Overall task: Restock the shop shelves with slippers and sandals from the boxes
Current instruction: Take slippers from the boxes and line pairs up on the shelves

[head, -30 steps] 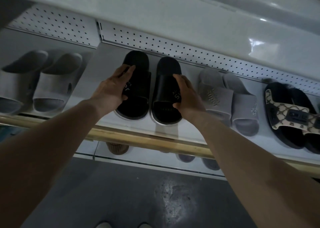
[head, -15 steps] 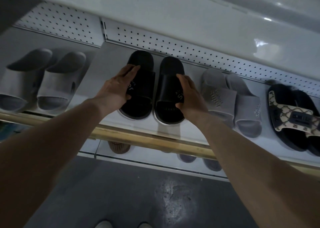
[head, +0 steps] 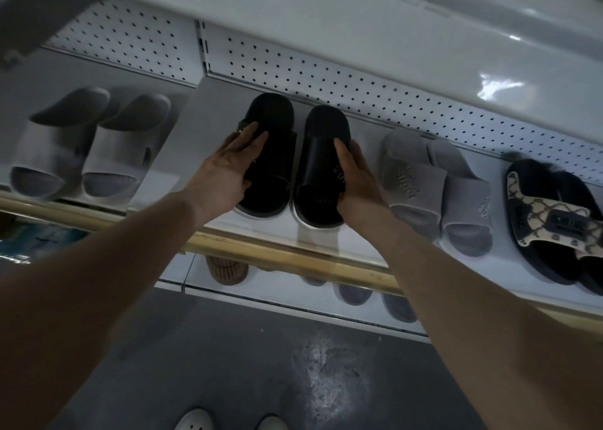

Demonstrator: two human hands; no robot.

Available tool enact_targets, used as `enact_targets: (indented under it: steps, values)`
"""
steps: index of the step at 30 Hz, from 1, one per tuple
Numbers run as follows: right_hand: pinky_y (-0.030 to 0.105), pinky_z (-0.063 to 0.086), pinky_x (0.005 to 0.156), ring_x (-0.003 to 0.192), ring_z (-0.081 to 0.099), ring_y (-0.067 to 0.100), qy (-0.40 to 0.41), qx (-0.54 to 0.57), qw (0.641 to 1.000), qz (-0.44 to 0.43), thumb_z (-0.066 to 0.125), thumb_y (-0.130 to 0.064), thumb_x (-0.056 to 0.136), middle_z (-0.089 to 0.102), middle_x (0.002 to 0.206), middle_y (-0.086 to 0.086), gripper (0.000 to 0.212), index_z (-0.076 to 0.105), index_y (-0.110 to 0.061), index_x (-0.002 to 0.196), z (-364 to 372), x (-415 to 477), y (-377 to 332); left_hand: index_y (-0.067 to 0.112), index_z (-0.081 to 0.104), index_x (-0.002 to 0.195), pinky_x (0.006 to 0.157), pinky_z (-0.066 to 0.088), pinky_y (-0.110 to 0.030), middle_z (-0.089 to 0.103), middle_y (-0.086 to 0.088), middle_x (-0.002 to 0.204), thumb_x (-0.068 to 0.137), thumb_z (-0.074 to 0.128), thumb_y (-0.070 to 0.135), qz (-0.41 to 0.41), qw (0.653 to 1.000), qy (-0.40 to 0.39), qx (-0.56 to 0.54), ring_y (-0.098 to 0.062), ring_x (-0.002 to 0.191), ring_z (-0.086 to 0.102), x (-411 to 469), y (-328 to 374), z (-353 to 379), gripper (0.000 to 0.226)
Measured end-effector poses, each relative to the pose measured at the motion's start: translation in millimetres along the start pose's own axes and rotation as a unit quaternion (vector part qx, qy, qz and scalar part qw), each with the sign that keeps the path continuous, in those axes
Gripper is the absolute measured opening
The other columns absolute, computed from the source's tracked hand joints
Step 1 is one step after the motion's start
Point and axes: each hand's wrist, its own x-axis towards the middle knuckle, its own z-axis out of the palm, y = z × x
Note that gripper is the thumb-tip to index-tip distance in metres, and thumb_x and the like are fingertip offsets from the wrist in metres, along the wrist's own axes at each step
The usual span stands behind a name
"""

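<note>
A person's two hands meet a black pair on the white shop shelf [head: 195, 136]. The left hand [head: 228, 171] lays straight fingers on the left black slipper [head: 272, 155]. The right hand [head: 357, 178] lies along the right black slipper [head: 321, 165]; whether it grips is unclear in the dim light. Grey slippers [head: 434, 194] sit just beside.

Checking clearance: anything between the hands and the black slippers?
Nothing visible. Left hand and right hand touch the black slippers, which lie on the shelf between the white pair and the grey pair.
</note>
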Motion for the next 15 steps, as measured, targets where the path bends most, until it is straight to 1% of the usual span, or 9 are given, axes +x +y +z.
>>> enact_targets:
  steps: [2, 5, 7, 10, 13, 15]
  values:
    - [0.045, 0.029, 0.118, 0.149, 0.019, 0.021, 0.013, 0.011, 1.000, -0.004, 0.057, 0.000, 0.086, 0.005, 0.165, -0.007, 0.089, 0.015, -0.035, 0.155, 0.6, -2.7, -2.8, 0.019, 0.025, 0.153, 0.118, 0.027, -0.037, 0.019, -0.006, 0.161, 0.080, 0.068, -0.004, 0.001, 1.000, 0.009, -0.008, -0.027, 0.147, 0.024, -4.5, 5.1, -3.6, 0.087]
    - [0.042, 0.025, 0.120, 0.150, 0.016, 0.022, 0.019, 0.006, 1.000, -0.025, 0.055, 0.002, 0.086, 0.009, 0.165, 0.000, 0.084, 0.019, -0.028, 0.156, -3.8, -10.4, -11.6, 0.021, 0.028, 0.153, 0.113, 0.035, -0.036, 0.025, -0.004, 0.160, 0.082, 0.067, 0.000, -0.010, 1.000, 0.014, -0.015, -0.027, 0.140, 0.038, -13.3, 13.0, -11.0, 0.083]
    - [0.039, 0.026, 0.119, 0.150, 0.018, 0.023, 0.025, -0.001, 0.999, -0.037, 0.054, 0.004, 0.085, 0.012, 0.165, 0.002, 0.084, 0.020, -0.026, 0.156, -6.5, -19.1, -19.2, 0.023, 0.028, 0.153, 0.110, 0.038, -0.035, 0.029, -0.002, 0.159, 0.084, 0.067, 0.004, -0.020, 1.000, 0.016, -0.009, -0.029, 0.135, 0.044, -19.8, 18.2, -16.5, 0.082]
    - [0.036, 0.035, 0.113, 0.144, 0.032, 0.027, 0.053, -0.015, 0.996, -0.067, 0.055, 0.003, 0.085, 0.023, 0.162, 0.005, 0.081, 0.025, -0.022, 0.156, -6.3, -34.0, -30.0, 0.025, 0.030, 0.153, 0.107, 0.039, -0.034, 0.038, -0.004, 0.154, 0.086, 0.067, 0.011, -0.039, 0.999, 0.027, 0.009, -0.029, 0.132, 0.047, -30.2, 25.4, -24.1, 0.078]
    - [0.038, 0.045, 0.102, 0.133, 0.047, 0.031, 0.083, -0.017, 0.991, -0.101, 0.057, 0.002, 0.083, 0.036, 0.156, 0.009, 0.076, 0.034, -0.016, 0.152, -4.5, -47.7, -41.0, 0.025, 0.036, 0.150, 0.098, 0.044, -0.036, 0.049, -0.005, 0.144, 0.085, 0.069, 0.013, -0.044, 0.998, 0.049, 0.011, -0.030, 0.121, 0.054, -44.6, 30.7, -29.2, 0.073]
    - [0.039, 0.047, 0.100, 0.127, 0.053, 0.033, 0.087, 0.004, 0.989, -0.118, 0.058, 0.004, 0.082, 0.044, 0.150, 0.011, 0.072, 0.039, -0.014, 0.149, -2.4, -56.9, -48.7, 0.022, 0.041, 0.147, 0.096, 0.045, -0.038, 0.054, -0.009, 0.138, 0.084, 0.071, 0.011, -0.044, 0.997, 0.055, -0.004, -0.032, 0.117, 0.057, -56.6, 31.6, -30.7, 0.070]
